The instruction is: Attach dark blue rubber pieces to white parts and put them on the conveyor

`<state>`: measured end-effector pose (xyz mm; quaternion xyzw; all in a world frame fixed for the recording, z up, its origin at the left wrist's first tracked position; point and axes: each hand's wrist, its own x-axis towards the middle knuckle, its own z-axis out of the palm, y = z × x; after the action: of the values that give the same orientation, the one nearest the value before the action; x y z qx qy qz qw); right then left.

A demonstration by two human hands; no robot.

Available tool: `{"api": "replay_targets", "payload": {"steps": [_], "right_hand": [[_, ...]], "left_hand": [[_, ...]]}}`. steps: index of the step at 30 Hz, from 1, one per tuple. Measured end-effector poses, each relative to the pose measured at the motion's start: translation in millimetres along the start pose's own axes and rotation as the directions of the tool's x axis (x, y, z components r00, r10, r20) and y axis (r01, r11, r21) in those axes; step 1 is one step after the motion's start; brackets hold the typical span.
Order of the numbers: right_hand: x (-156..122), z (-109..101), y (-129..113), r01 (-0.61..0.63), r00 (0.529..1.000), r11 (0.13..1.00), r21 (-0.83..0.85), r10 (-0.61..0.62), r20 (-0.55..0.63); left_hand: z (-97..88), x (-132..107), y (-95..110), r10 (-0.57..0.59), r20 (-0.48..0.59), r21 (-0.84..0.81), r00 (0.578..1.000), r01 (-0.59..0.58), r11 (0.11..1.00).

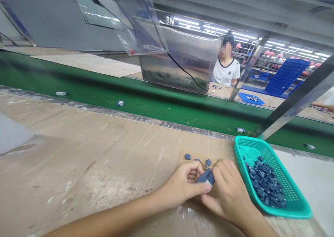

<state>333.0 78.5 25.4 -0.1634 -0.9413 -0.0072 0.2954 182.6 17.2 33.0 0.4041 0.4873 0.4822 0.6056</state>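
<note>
A small dark blue part with a white face [206, 178] is held just above the bench. My left hand [184, 185] pinches it between thumb and curled fingers. From the other side my right hand [229, 191] closes on the same part, and its fingertips are partly hidden. Right behind my hands, a few small dark blue pieces [187, 156] lie on a piece of cardboard [184, 154]. To the right of my right hand stands a turquoise mesh basket [292, 174] with a heap of similar dark blue pieces [267, 183] in it.
A green conveyor belt [167, 110] runs behind the bench [104, 160], carrying several blue-and-white parts [120, 103]. A slanted metal post [294, 98] rises behind the basket. Across the belt, a person [226, 68] sits near a blue tray [251, 98]. Clear plastic sheeting [146, 25] hangs overhead.
</note>
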Motion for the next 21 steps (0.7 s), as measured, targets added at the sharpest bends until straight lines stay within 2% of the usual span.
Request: {"api": "replay_targets", "payload": {"steps": [2,5,9,12,14,15,16,17,19,21], "right_hand": [[-2,2,-1,0.042,0.999,0.996,-0.083,-0.044,-0.026],[-4,7,-5,0.033,0.999,0.996,-0.082,-0.035,-0.016],[3,7,-6,-0.064,0.998,0.996,-0.068,0.065,0.003],[4,-13,14,-0.183,0.983,0.982,-0.041,0.184,0.005],[-6,-30,46,-0.296,0.955,0.955,0.017,0.297,-0.006],[-15,-36,68,-0.33,0.944,0.943,0.047,0.33,0.011],[-26,-40,94,-0.37,0.929,0.927,0.057,0.367,0.055],[-38,-39,122,-0.405,0.912,0.913,0.047,0.399,0.093],[-63,-26,176,-0.43,0.897,0.902,0.026,0.425,0.12],[-85,-5,213,-0.42,0.892,0.906,0.049,0.403,0.203]], "left_hand": [[2.9,-3,0,-0.023,0.025,-0.001,0.999,0.023,1.0],[5.6,-6,0,-0.035,0.043,-0.001,0.998,0.035,0.999],[0.7,3,0,0.024,0.007,0.067,1.0,-0.025,0.997],[-15.3,28,7,0.1,0.084,0.151,0.991,-0.112,0.982],[-34.4,53,14,0.201,0.093,0.385,0.975,-0.222,0.896],[-46.4,66,18,0.27,0.054,0.559,0.961,-0.253,0.789],[-59.4,78,22,0.344,-0.014,0.737,0.939,-0.223,0.638],[-72.9,90,25,0.376,-0.083,0.795,0.923,-0.167,0.584],[-98.7,111,28,0.405,-0.199,0.841,0.892,-0.057,0.538],[-120.6,125,28,0.416,-0.299,0.852,0.859,0.044,0.522]]}}
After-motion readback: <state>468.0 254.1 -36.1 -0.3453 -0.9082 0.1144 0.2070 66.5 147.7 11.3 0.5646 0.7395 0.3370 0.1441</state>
